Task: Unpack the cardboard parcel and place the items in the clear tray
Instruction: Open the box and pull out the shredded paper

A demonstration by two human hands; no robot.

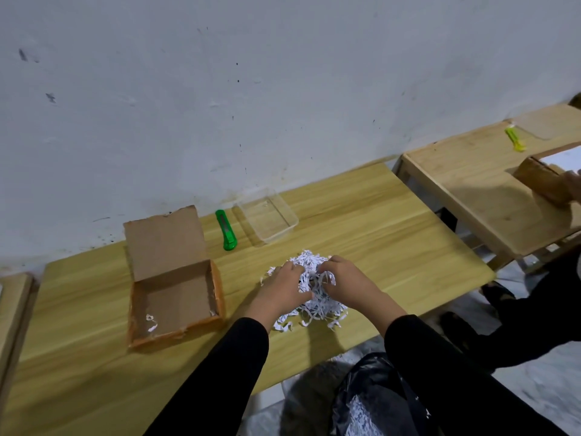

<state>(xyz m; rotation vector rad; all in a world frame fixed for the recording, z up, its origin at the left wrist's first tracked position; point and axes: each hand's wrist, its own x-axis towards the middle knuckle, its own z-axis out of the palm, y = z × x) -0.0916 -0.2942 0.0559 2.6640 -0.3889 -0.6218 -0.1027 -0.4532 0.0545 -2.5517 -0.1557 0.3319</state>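
Note:
The cardboard parcel (171,305) lies open on the wooden table, lid flap up, with only a few paper shreds inside. To its right a heap of white shredded paper (317,305) rests on the table. My left hand (284,286) and my right hand (342,283) are both dug into the heap, fingers curled around shreds. Whatever is inside the heap is hidden. The clear tray (287,226) stands behind the heap near the wall, with nothing visible in it.
A green box cutter (225,231) lies between parcel and tray. The table's front edge (314,366) is close to the heap. A black bag with shreds (367,401) sits below. On a second table at right, another person's hand (573,184) holds a cardboard box (540,180).

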